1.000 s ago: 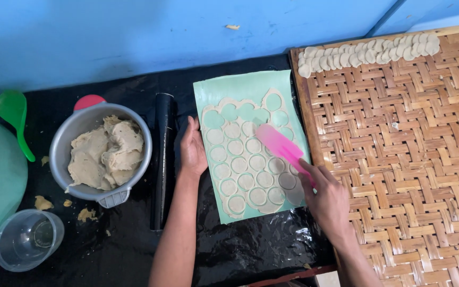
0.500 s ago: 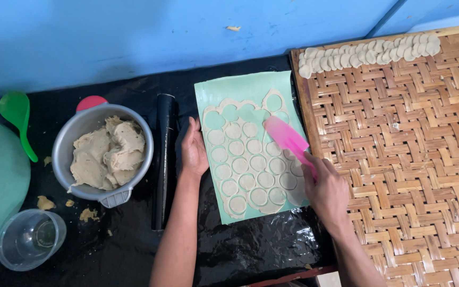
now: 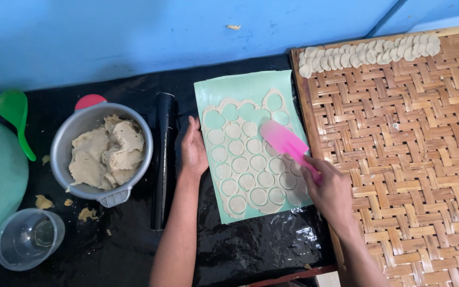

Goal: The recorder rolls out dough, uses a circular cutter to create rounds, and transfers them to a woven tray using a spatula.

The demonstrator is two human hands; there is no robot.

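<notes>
The left hand [image 3: 194, 150] is lying open and flat, pressing the nine o'clock edge of the green mat [image 3: 224, 87], likely pinning it so it cannot slide. The right hand [image 3: 331, 190] is gripping a pink spatula [image 3: 284, 141] by its handle, its blade angling toward eleven o'clock over the dough sheet [image 3: 251, 162], which is lying on the mat, cut into rounds. At three o'clock a woven tray [image 3: 410, 159] is carrying a row of lifted rounds [image 3: 367, 52] along its twelve o'clock rim. At nine o'clock a black roller [image 3: 163, 159], a dough bowl [image 3: 102, 154], a green spoon [image 3: 17, 119] and a clear cup [image 3: 27, 239] are sitting on the black-covered tabletop [image 3: 272, 244], backed by a blue wall [image 3: 134, 37]
</notes>
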